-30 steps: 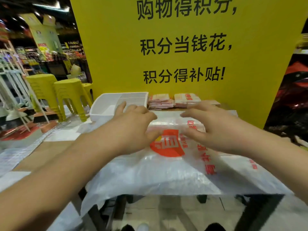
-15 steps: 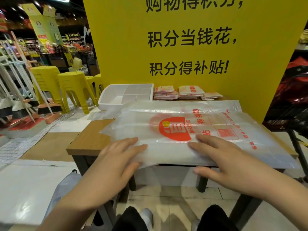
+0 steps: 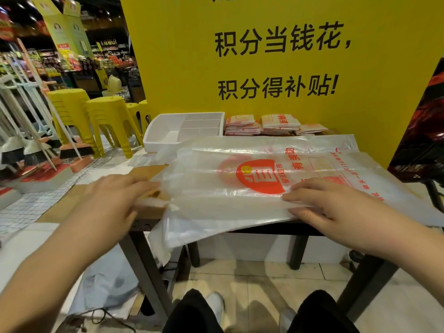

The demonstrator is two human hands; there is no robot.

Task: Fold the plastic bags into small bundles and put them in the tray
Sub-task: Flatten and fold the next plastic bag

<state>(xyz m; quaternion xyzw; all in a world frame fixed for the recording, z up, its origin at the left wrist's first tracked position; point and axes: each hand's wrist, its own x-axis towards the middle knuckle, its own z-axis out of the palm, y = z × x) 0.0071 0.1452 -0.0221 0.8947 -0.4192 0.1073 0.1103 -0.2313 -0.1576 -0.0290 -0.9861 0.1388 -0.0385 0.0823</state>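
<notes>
View from a head camera, looking down at a person's two bare hands working on a large clear plastic bag (image 3: 228,195) with a red logo. The bag lies flat on a brown desk (image 3: 146,170), in front of a white divided tray (image 3: 153,143), on the side nearer the person. Its near edge and near left corner hang over the desk edge. Folded bundles (image 3: 242,126) are stacked just right of the tray, not inside it, and the tray compartments that show hold nothing.

The left hand (image 3: 113,200), blurred, reaches to the bag's left edge in front of the tray with its fingers (image 3: 134,186) stretched out and fairly close together. The right hand (image 3: 336,207) rests on the bag further right of the tray, fingers (image 3: 302,191) straight and together on the film, thumb at the near edge. Whether the thumb is under the film cannot be told.

This looks like an early lengthwise fold, with most of the task left. Risks: the slippery film could slide off the desk where it overhangs, trapped air could spring the fold open, and uneven pressure from the hands could skew the crease
</notes>
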